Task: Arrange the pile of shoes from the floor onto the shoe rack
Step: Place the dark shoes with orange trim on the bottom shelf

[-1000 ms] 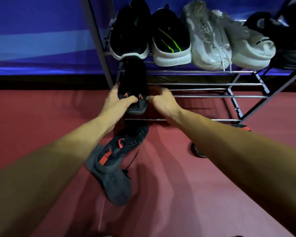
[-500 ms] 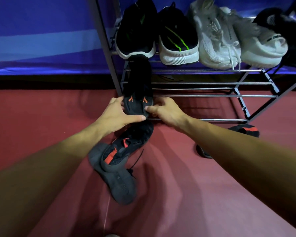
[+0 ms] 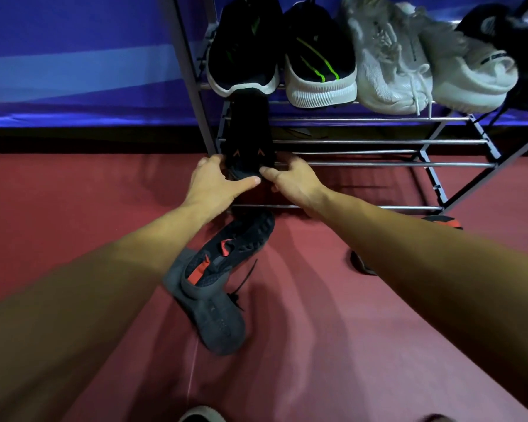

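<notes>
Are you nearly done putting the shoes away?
Roughly halfway, I'd guess. Done: the top shelf holds the black-and-green pair and white pair. In hand: left hand and right hand grip a black shoe on the lower shelf. Left: the dark orange-trimmed shoes on the floor, and another shoe behind the right arm.

black shoe [image 3: 249, 138]: now deeper in, heel farther behind front rail [image 3: 378, 207] | left hand [image 3: 217, 184]: thumb stretches further across heel | right hand [image 3: 290, 181]: fingers uncurl, thumb meets left thumb
</notes>
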Demonstrator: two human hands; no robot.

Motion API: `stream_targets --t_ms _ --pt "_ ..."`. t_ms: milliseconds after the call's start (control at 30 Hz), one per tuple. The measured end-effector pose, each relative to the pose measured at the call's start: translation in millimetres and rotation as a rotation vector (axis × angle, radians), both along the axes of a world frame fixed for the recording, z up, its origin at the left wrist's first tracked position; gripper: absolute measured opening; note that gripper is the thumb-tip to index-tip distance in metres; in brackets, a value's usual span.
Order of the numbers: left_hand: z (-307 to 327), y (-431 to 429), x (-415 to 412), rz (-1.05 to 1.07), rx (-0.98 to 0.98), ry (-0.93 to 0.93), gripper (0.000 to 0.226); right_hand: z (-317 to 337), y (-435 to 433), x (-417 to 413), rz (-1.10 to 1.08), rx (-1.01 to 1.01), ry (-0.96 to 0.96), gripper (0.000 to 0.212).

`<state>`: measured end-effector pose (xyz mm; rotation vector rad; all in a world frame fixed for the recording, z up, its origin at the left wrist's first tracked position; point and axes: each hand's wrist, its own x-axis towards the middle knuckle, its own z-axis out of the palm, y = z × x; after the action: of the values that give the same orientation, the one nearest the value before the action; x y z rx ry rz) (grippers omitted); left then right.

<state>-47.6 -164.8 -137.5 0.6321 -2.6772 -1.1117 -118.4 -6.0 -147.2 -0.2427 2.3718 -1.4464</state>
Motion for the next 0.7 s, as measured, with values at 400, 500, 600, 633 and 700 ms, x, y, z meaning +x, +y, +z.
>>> stream_targets --t_ms 400,500,600,633,700 --pt "-42 -13 86 -0.145 -0.072 -0.359 0.051 -26 7 84 0.282 0.34 -0.099 0.021" --pt "-55 -21 110 -0.133 -0.091 -0.447 0.042 -39 -1 112 0.41 0.436 -0.099 0.021" --pt "-70 -32 130 -0.097 -0.106 -0.515 0.031 -61 -10 134 0.493 0.522 -0.126 0.022" --pt "-73 -34 135 -0.089 -0.113 -0.521 0.029 -70 -13 141 0.518 0.553 -0.129 0.034" --pt "-79 -36 142 -0.081 -0.142 -0.507 0.029 -86 -15 153 0.554 0.613 -0.142 0.044"
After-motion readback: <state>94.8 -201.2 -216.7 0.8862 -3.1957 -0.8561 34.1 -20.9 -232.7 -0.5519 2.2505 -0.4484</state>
